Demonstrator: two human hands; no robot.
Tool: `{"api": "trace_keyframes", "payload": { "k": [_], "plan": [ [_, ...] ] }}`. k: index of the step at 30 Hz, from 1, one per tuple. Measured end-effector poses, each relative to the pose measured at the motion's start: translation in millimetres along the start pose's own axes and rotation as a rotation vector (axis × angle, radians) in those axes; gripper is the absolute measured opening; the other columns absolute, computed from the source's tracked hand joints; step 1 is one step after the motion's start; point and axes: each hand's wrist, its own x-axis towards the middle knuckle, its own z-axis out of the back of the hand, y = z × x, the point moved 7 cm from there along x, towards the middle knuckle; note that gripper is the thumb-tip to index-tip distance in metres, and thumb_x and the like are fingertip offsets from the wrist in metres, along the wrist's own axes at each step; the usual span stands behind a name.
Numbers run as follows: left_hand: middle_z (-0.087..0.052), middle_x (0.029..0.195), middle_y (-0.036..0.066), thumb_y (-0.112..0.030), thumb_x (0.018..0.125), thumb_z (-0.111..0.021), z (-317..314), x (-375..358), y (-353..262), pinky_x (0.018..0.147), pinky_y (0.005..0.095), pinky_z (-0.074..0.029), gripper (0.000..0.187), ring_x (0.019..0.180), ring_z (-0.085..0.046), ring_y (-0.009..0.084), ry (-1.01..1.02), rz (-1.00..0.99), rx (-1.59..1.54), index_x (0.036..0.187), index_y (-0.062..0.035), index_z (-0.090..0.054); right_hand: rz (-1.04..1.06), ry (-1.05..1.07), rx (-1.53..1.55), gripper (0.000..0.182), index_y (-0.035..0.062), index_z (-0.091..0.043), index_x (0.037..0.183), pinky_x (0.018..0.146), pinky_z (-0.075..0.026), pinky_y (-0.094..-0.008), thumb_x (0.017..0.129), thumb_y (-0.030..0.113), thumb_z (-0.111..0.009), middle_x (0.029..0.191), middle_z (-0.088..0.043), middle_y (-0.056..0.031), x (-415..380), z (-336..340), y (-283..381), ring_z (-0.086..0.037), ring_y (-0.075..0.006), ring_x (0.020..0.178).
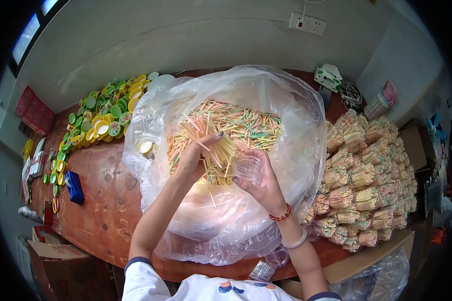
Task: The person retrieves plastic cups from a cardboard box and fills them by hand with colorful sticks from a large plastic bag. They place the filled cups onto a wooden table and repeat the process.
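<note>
My left hand (190, 159) is closed round a loose bunch of thin pastel sticks (220, 152), mostly yellow and pink, some jutting out at angles. Just to its right, my right hand (267, 184) grips a small clear plastic cup (248, 169), its fingers round the side. The cup is tilted toward the bunch and looks see-through. Both hands are above a large clear plastic bag (299, 118), spread open on the table. Inside the bag lies a heap of loose sticks (251, 123) in pink, yellow and green.
Yellow and green round lids (101, 126) are piled at the back left of the reddish table (103, 205). Many cups packed with sticks (364, 178) are stacked at right. More clear cups (262, 271) lie at the front edge, and a blue object (74, 187) sits at left.
</note>
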Motion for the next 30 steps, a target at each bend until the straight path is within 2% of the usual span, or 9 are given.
{"api": "trace_keyframes", "payload": {
  "k": [3, 5, 9, 12, 15, 18, 24, 28, 30],
  "plan": [
    [-0.071, 0.114, 0.016, -0.015, 0.091, -0.071, -5.9, 0.9, 1.6, 0.097, 0.0437, -0.058, 0.04, 0.104, -0.071, 0.0282, -0.055, 0.004, -0.15, 0.125, 0.0035, -0.058, 0.108, -0.07, -0.008, 0.071, 0.0025, -0.045, 0.137, 0.105, -0.047, -0.0333, 0.082, 0.015, -0.087, 0.13, -0.058, -0.0099, 6.5, -4.4, 0.5, -0.057, -0.0193, 0.123],
    [-0.071, 0.114, 0.016, -0.016, 0.092, -0.072, -17.3, -1.1, -16.2, 0.095, 0.0432, -0.059, 0.042, 0.107, -0.07, 0.028, -0.013, -0.168, -0.201, 0.125, 0.0041, -0.058, 0.101, -0.153, -0.321, 0.071, 0.0028, -0.047, 0.136, 0.104, -0.048, -0.0348, 0.078, 0.009, -0.088, 0.127, -0.061, -0.0104, 10.2, -3.0, 5.8, -0.06, -0.0206, 0.12],
    [-0.069, 0.111, 0.011, -0.011, 0.095, -0.069, -53.6, -23.9, -46.7, 0.091, 0.0393, -0.06, 0.038, 0.11, -0.069, 0.0241, 0.009, -0.408, -0.001, 0.13, -0.0011, -0.057, 0.245, -0.235, -0.506, 0.068, 0.0022, -0.051, 0.129, 0.096, -0.054, -0.0379, 0.074, 0.01, -0.09, 0.12, -0.067, -0.0167, 20.8, -7.8, 18.1, -0.067, -0.0277, 0.114],
    [-0.069, 0.11, 0.009, -0.007, 0.095, -0.07, -60.6, -23.0, -30.4, 0.088, 0.0359, -0.061, 0.039, 0.106, -0.07, 0.02, 0.033, -0.398, 0.093, 0.132, -0.0017, -0.057, 0.225, -0.24, -0.526, 0.067, 0.0042, -0.054, 0.126, 0.095, -0.054, -0.0397, 0.071, 0.008, -0.091, 0.119, -0.067, -0.0167, 24.8, -12.5, 14.7, -0.067, -0.0303, 0.113],
    [-0.069, 0.11, 0.007, -0.008, 0.095, -0.073, -51.5, -21.2, -14.1, 0.086, 0.0312, -0.059, 0.036, 0.103, -0.069, 0.0156, -0.013, -0.325, 0.204, 0.127, -0.0011, -0.058, 0.223, -0.232, -0.567, 0.074, 0.0043, -0.049, 0.134, 0.097, -0.054, -0.0372, 0.073, 0.009, -0.091, 0.122, -0.067, -0.0118, 28.8, -14.8, -1.3, -0.066, -0.0233, 0.115],
    [-0.069, 0.111, 0.005, -0.01, 0.094, -0.076, -52.8, -19.9, -12.8, 0.088, 0.0291, -0.055, 0.04, 0.103, -0.067, 0.0129, 0.039, -0.352, 0.197, 0.128, -0.0011, -0.058, 0.263, -0.206, -0.36, 0.066, 0.0037, -0.053, 0.126, 0.095, -0.055, -0.0382, 0.072, 0.007, -0.09, 0.12, -0.067, -0.015, 29.9, -17.9, -1.3, -0.067, -0.0269, 0.112],
    [-0.067, 0.124, 0.007, -0.018, 0.097, -0.073, -64.4, -16.8, -20.7, 0.102, 0.0294, -0.05, 0.037, 0.114, -0.064, 0.0142, 0.237, -0.277, 0.148, 0.127, -0.0049, -0.056, 0.371, -0.168, -0.276, 0.069, 0.0038, -0.051, 0.132, 0.096, -0.054, -0.0332, 0.073, -0.001, -0.088, 0.123, -0.066, -0.0099, 36.9, -23.7, 22.9, -0.065, -0.0193, 0.113],
    [-0.053, 0.147, 0.013, -0.04, 0.106, -0.054, -57.5, -8.2, -37.2, 0.115, 0.039, -0.039, 0.055, 0.14, -0.047, 0.0216, 0.396, -0.407, 0.366, 0.144, -0.0012, -0.05, 0.066, -0.069, 0.159, 0.061, 0.0035, -0.053, 0.131, 0.093, -0.057, -0.0329, 0.079, -0.008, -0.081, 0.126, -0.065, -0.0089, 54.2, -3.9, -4.0, -0.066, -0.0183, 0.113],
    [-0.052, 0.149, 0.012, -0.037, 0.102, -0.059, -43.5, -9.4, -55.6, 0.116, 0.0381, -0.035, 0.057, 0.143, -0.044, 0.0233, 0.354, -0.497, 0.463, 0.149, -0.0068, -0.047, 0.015, -0.043, 0.174, 0.052, 0.0016, -0.057, 0.127, 0.088, -0.06, -0.0308, 0.081, -0.013, -0.077, 0.114, -0.07, -0.0078, 62.0, 4.7, 7.7, -0.069, -0.0172, 0.103]
  ]
}}
